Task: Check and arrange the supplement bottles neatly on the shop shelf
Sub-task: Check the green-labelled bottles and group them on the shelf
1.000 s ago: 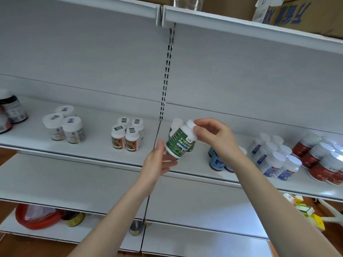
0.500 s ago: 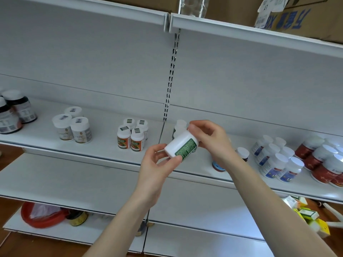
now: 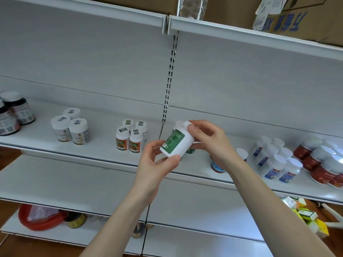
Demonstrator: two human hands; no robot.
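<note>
White metal shelving fills the view; on the middle shelf (image 3: 104, 138) four orange-labelled bottles (image 3: 130, 139) stand left of centre, with blue-labelled bottles (image 3: 274, 164) and red-labelled bottles (image 3: 319, 162) toward its right end. Above that shelf's front edge, near its middle, the white bottle with a green label (image 3: 176, 141) is held tilted, cap end uppermost. The left hand (image 3: 156, 164) pinches its base between thumb and fingers, while the right hand (image 3: 209, 140) curls round its capped end.
</note>
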